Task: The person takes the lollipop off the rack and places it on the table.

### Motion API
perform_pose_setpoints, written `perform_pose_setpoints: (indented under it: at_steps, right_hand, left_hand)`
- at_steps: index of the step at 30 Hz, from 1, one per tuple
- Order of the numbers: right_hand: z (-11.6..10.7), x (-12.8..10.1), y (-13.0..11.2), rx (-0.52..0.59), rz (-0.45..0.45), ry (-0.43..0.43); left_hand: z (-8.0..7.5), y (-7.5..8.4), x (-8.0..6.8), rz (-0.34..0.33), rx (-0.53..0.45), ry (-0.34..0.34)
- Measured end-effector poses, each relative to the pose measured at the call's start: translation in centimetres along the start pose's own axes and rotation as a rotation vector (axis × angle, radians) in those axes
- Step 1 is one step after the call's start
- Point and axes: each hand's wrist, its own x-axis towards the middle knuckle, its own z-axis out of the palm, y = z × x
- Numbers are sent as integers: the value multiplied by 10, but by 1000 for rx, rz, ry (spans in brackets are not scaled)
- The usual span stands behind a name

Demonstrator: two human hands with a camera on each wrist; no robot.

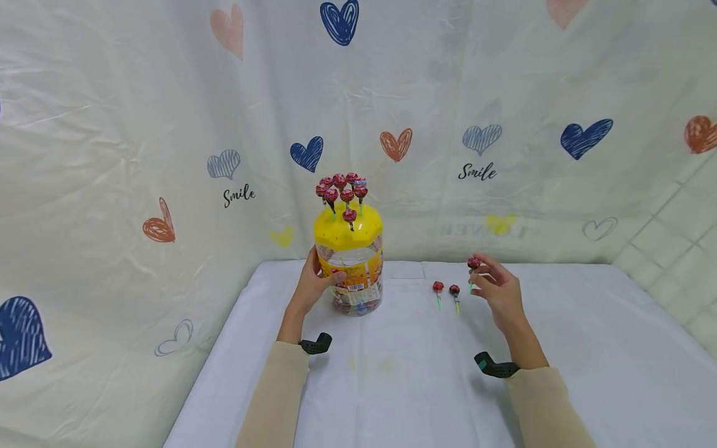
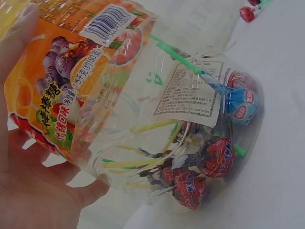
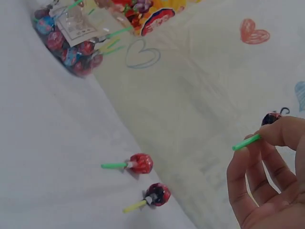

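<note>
- A white sheet printed with hearts hangs from the far left across the back, behind everything on the table.
- The left sleeve, beige, comes in from 7 o'clock, with a black wrist device at its cuff.
- The left hand grips the jar at its 8 o'clock: thumb across the front label, fingers curled round the side, the gap between them filled by the jar.
- The clear jar stands upright on the white tablecloth, a little left of centre; wrapped lollipops lie inside, at its bottom.
- The yellow lid caps the jar at 12 o'clock, and a cluster of red lollipops stands up from it, heads uppermost.
- Between the jar's 3 and 4 o'clock, well apart from it, lies a green-sticked lollipop, stick towards 6 o'clock.
- Just beside it, at its 4 o'clock, lies a yellow-sticked lollipop.
- The held lollipop, red with a green stick, is at the jar's 3 o'clock, head up.
- The right hand pinches it between thumb and fingertip, closed to about the stick's thickness, its other fingers bent.
- The right sleeve enters from 5 o'clock.
</note>
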Motion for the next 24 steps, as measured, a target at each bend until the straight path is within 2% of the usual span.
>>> perform_pose_setpoints:
  at_steps: [4,8,14,24]
  right_hand:
    - [-7,3,14,-55,61,27]
    - [-14,3,26,-126,120,2]
    - [-24,4,38,-239,172,-46]
    - [-31,10,49,-370,220,-56]
  left_hand:
    - [0,-1,0,8,7,4]
    - [0,-1,-1,12,7,8]
    - [1,-1,-2,9,4,0]
    - [0,2,-1,20,6,-2]
